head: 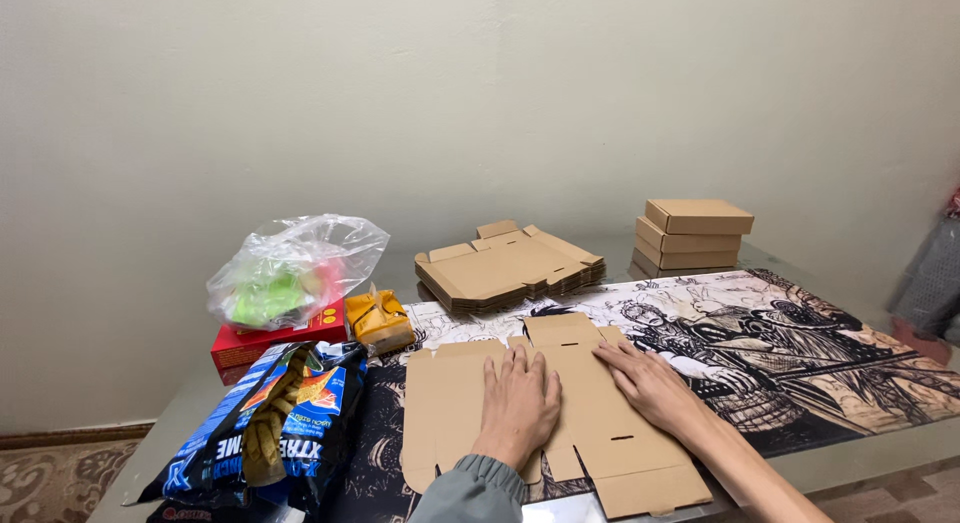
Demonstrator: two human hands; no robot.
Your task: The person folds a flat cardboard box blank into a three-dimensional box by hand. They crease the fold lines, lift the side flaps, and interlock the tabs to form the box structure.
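A flat, unfolded brown cardboard box blank (590, 423) lies on a black-and-white illustrated mat (800, 333) in front of me. My left hand (518, 403) rests palm down on the blank's middle, fingers together. Just to its right, my right hand (652, 381) also presses flat on the blank, fingers pointing to the upper left. Neither hand grips anything.
A stack of flat box blanks (505, 268) sits behind. Three folded boxes (692, 233) are stacked at the back right. On the left lie a clear plastic bag (290, 268) over a red box (265, 341), a yellow packet (378, 319) and a blue snack bag (265, 423). The table edge is near me.
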